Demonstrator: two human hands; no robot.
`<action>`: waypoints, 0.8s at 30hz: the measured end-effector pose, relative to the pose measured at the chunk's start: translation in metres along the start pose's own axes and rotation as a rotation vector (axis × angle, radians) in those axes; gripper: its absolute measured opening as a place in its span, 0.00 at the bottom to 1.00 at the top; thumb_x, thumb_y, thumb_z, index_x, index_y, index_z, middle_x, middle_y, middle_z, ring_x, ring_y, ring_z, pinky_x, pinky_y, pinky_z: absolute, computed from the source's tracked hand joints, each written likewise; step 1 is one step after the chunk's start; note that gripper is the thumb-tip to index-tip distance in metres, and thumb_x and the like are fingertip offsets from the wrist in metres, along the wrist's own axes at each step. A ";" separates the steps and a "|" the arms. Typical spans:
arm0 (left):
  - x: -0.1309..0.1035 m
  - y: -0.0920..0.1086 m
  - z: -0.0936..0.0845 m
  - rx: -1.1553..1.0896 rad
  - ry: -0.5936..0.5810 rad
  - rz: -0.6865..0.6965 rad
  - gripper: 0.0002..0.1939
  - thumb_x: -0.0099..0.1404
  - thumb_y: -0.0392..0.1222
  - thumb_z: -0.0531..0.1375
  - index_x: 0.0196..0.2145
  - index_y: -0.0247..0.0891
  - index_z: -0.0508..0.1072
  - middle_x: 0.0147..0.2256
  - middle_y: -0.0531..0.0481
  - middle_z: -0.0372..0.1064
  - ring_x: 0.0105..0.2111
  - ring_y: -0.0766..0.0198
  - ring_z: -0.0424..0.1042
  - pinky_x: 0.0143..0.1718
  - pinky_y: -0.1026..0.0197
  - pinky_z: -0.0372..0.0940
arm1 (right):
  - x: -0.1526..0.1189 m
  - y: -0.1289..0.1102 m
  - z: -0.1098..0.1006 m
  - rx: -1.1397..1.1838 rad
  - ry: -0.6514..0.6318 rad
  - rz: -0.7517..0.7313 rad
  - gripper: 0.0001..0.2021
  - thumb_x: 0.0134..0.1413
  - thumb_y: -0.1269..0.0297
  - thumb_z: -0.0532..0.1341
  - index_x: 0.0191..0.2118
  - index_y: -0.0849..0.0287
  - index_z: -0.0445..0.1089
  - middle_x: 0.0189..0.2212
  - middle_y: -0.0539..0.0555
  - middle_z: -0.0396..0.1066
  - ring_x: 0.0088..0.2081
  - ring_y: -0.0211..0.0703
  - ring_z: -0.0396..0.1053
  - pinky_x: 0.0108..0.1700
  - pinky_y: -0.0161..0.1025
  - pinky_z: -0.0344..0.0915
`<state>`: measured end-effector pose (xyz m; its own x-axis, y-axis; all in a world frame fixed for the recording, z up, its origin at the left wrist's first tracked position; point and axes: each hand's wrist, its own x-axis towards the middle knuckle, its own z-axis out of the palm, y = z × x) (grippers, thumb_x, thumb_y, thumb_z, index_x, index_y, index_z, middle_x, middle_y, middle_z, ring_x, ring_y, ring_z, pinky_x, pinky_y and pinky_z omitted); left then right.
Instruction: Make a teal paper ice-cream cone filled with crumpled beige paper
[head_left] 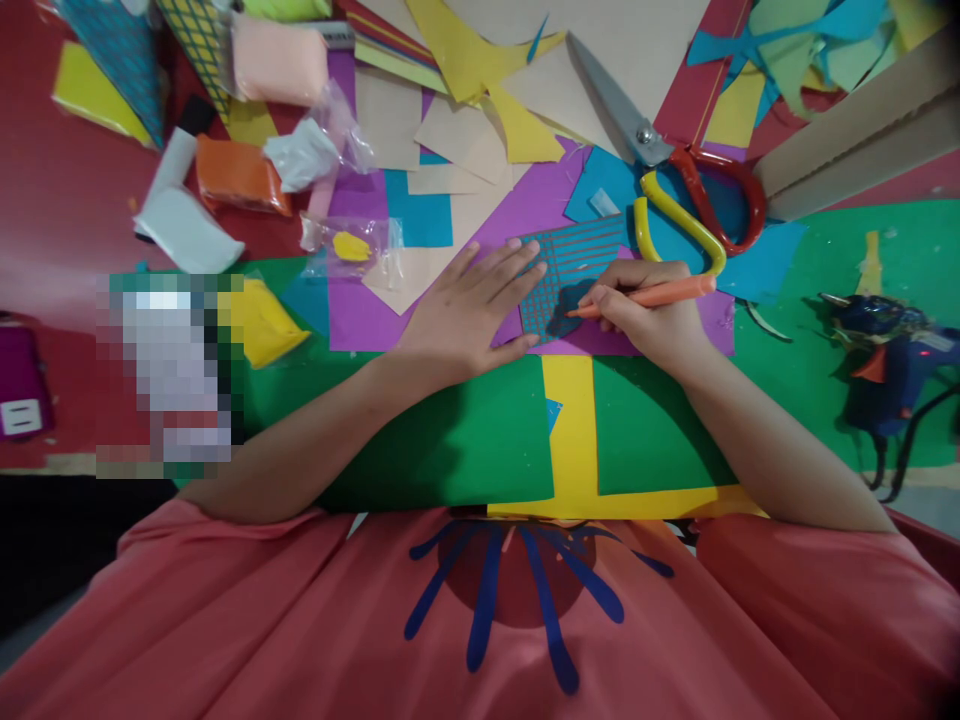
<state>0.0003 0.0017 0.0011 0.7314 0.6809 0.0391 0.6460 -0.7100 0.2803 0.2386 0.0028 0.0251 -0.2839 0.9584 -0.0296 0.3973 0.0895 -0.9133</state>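
Observation:
My right hand [652, 315] grips an orange marker [675, 291], its tip down on a small blue piece of paper [581, 255]. Brown lines run across that paper, crossing into a grid on its left part. Flat on the paper's left edge lies my left hand [472, 305], fingers spread, holding nothing. Under both sits a purple sheet [360, 320]. Just beyond my right hand are large scissors [645, 140] with one red and one yellow handle, blades pointing away.
A blue glue gun [892, 370] with a cord lies at the right. Packets of clay, such as an orange one [241, 175], and patterned paper cones [124, 60] crowd the far left. A cardboard piece [862, 140] stands at the right. Yellow scraps [465, 50] lie beyond.

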 end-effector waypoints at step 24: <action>0.004 0.007 -0.009 -0.075 -0.089 -0.072 0.33 0.73 0.53 0.51 0.68 0.34 0.52 0.71 0.39 0.48 0.71 0.50 0.47 0.72 0.43 0.42 | 0.001 0.001 -0.005 0.002 -0.103 0.001 0.11 0.51 0.67 0.62 0.20 0.57 0.71 0.19 0.49 0.72 0.21 0.35 0.66 0.22 0.33 0.57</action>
<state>0.0056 0.0005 0.0122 0.7022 0.7087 -0.0686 0.6822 -0.6420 0.3499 0.2429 0.0050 0.0262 -0.3712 0.9258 -0.0723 0.3958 0.0873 -0.9142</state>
